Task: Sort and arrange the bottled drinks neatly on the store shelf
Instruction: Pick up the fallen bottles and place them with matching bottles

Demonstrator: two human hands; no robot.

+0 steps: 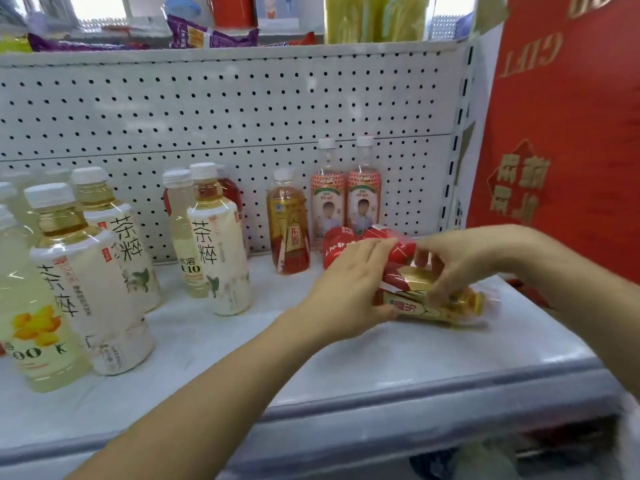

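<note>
Gold-and-red bottle [446,308]: clear glossy plastic, cylindrical, lying on its side near the right end of the smooth white shelf [381,362]. Left hand [349,285] grips one end; right hand [460,261] curls its fingers over the other.

White dotted pegboard [225,109], red-and-gold lying bottle [433,299], white-labelled tea bottles [221,244] (black characters), red banner [568,133] (gold lettering)

White perforated metal back panel [242,109]; pale grey store shelf [450,358] below; red gold-lettered panel [571,133] right; bright window [100,6] above.
</note>
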